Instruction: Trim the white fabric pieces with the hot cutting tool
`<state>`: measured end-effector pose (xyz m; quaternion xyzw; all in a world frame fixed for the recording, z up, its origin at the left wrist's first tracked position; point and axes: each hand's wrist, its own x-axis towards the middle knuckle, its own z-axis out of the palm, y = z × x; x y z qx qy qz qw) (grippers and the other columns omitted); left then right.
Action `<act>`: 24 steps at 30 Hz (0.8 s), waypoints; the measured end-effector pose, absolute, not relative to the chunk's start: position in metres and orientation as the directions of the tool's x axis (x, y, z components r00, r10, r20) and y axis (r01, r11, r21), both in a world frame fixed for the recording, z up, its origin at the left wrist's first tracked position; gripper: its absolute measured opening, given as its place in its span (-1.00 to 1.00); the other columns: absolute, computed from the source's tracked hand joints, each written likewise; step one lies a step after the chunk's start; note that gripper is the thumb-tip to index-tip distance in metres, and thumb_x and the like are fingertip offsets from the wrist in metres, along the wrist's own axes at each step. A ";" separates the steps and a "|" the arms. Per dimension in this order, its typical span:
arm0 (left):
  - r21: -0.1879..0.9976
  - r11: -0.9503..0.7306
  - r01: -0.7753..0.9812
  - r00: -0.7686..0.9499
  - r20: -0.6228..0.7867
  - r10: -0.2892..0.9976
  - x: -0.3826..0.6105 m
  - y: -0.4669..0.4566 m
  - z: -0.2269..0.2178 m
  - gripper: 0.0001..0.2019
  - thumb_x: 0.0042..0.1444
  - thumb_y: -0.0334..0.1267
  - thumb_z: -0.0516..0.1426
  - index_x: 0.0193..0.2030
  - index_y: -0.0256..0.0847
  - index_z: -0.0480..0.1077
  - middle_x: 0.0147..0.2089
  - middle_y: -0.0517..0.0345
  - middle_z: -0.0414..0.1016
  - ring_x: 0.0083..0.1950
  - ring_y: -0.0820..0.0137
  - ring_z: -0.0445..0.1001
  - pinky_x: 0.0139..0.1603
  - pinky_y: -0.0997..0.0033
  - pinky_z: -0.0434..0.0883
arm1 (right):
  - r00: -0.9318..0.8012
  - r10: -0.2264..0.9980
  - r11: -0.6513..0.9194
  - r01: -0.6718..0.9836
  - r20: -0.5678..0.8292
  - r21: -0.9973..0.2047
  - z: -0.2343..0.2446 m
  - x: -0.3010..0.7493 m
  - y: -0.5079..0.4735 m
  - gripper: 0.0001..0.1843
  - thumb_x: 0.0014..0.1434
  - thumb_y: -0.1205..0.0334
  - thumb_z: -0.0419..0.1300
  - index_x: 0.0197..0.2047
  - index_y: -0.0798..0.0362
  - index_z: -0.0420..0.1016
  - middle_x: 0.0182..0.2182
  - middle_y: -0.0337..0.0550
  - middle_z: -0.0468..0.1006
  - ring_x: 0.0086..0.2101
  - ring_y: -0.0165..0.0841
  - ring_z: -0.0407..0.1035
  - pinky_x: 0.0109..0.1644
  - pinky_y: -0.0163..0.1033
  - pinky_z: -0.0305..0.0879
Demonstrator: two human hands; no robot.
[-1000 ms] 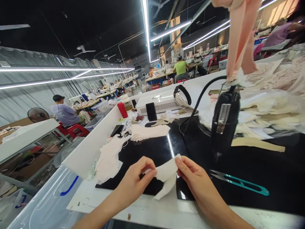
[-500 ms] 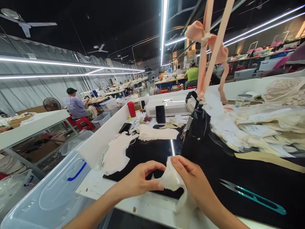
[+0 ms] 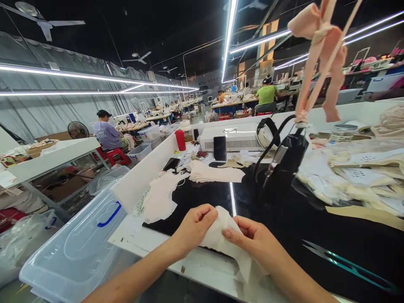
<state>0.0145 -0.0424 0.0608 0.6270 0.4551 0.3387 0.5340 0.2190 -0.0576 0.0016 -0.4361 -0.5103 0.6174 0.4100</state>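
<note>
White cloth piece (image 3: pixel 217 236), up between both hands over the near edge of the table (image 3: pixel 202 271), loose end drooping below! Left hand (image 3: pixel 195 227) has its upper corner pinched between thumb and fingers; right hand (image 3: pixel 257 242) grips the other side, thumb laid on top. Over right, teal snips (image 3: pixel 350 264) lie on the black mat (image 3: pixel 284 223), apart from both hands. Farther left, pale fabric pieces (image 3: pixel 160 198) sit piled; beyond, a dark phone (image 3: pixel 220 148) stands upright before a white vented box (image 3: pixel 233 139). And far left, a person in a purple shirt (image 3: pixel 107 134), seated on a red stool (image 3: pixel 118 157)
</note>
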 end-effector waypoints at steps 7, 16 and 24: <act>0.989 0.057 0.139 0.427 -0.111 0.897 0.017 -0.044 0.057 -0.22 -0.06 0.53 0.51 -0.28 -0.17 0.40 -0.34 0.29 0.39 -0.32 0.45 0.25 -0.27 0.42 0.22 | -0.271 0.944 -0.226 -0.110 -0.189 -0.968 0.004 0.222 -0.065 -0.24 -0.08 -0.52 0.66 -0.19 0.00 0.79 -0.33 -0.20 0.68 -0.37 -0.34 0.43 -0.28 -0.27 0.31; 0.976 0.185 0.118 0.383 -0.216 0.898 0.011 -0.043 0.053 -0.26 -0.07 0.46 0.55 -0.28 -0.19 0.45 -0.37 0.33 0.36 -0.37 0.51 0.21 -0.33 0.45 0.15 | -0.332 0.916 -0.280 -0.120 -0.228 -0.952 -0.001 0.226 -0.066 -0.21 -0.11 -0.52 0.67 -0.14 0.01 0.79 -0.28 -0.14 0.76 -0.33 -0.30 0.50 -0.25 -0.26 0.36; 0.962 0.216 0.166 0.429 -0.268 0.863 0.006 -0.043 0.060 -0.24 -0.13 0.46 0.57 -0.22 -0.20 0.50 -0.34 0.31 0.41 -0.37 0.52 0.24 -0.36 0.45 0.14 | -0.346 0.912 -0.257 -0.067 -0.219 -0.964 0.000 0.228 -0.066 -0.15 -0.06 -0.58 0.61 -0.05 0.02 0.84 -0.24 -0.09 0.80 -0.30 -0.25 0.54 -0.21 -0.23 0.37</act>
